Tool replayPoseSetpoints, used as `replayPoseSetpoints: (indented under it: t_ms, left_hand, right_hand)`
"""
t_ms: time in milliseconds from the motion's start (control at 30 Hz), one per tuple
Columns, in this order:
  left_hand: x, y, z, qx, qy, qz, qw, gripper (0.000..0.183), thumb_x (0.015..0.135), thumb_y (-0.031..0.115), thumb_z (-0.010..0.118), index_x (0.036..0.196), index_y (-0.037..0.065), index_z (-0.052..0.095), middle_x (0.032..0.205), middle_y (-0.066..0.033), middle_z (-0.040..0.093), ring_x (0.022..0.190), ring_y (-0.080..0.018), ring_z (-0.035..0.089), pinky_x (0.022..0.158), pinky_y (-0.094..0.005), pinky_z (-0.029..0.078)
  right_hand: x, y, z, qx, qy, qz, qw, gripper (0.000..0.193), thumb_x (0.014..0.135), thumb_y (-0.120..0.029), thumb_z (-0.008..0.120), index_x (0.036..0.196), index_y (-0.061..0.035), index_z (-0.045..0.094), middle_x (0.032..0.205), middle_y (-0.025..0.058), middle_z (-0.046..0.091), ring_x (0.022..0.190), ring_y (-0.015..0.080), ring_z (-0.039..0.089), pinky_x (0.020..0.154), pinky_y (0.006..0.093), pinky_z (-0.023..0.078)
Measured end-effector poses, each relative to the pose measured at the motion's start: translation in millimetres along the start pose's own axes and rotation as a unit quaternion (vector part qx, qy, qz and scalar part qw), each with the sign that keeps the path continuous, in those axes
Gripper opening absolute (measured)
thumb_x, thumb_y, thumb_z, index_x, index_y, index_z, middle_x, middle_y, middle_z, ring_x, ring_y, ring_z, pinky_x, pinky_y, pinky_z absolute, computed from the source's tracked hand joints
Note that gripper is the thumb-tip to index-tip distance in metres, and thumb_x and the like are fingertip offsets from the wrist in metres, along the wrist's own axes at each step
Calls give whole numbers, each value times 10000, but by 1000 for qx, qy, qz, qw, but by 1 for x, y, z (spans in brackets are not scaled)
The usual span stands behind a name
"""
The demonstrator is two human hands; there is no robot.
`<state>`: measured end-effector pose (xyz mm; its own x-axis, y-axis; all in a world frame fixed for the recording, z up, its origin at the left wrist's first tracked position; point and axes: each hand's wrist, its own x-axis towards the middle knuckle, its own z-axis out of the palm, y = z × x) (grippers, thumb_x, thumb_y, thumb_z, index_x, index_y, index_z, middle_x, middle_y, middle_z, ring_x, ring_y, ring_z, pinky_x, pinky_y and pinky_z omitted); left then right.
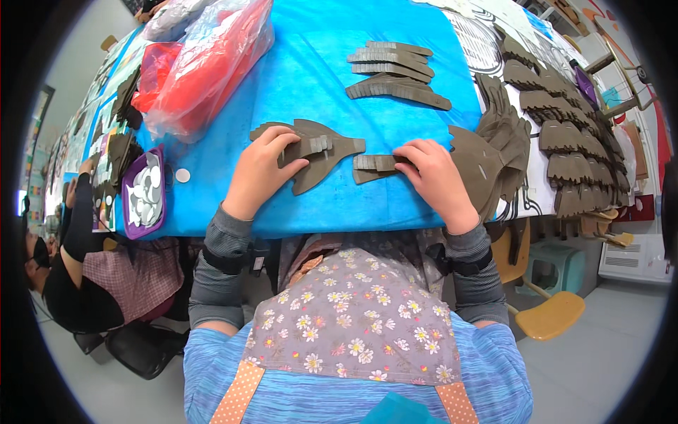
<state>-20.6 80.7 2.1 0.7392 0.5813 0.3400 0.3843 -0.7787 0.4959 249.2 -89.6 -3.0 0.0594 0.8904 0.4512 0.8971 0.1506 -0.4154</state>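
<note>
Holding discs (147, 187), a tray (145, 232) sits on the counter (318, 42); left fingers (280, 138) pinch one strip (319, 145), right fingers (415, 151) a second strip (374, 165).

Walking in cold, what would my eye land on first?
Probably the bright blue table cover in the middle, where the left hand touches a flared brown piece and the right hand holds a short brown strip. Next, the red and clear plastic bags at upper left.

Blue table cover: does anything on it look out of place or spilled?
One small white disc lies alone on the blue table cover, just right of the purple tray that holds a heap of white pieces. It looks as if it strayed from there, though it may have been set aside. Nothing else stands out.
</note>
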Motion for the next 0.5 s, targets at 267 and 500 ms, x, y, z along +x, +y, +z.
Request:
replayPoseSetpoints:
  t_ms: [267,500]
  left_hand:
    - [-5,-3,-5,41,-27,19,999,354,749,146,828,1027,9,656,1097,-117,675,1024,-329,644,900,-397,515]
    - [-23,33,-16,-47,-116,106,986,357,730,177,843,1015,63,660,1074,-85,678,1036,-308,641,1035,-460,452]
  right_hand:
    - [3,9,-2,12,-63,-21,998,108,832,-88,727,913,-43,671,921,87,653,901,328,612,782,443,488]
    - [5,8,-2,64,-80,7,995,168,844,-115,737,958,-34,644,960,108,635,947,340,597,822,441,492]
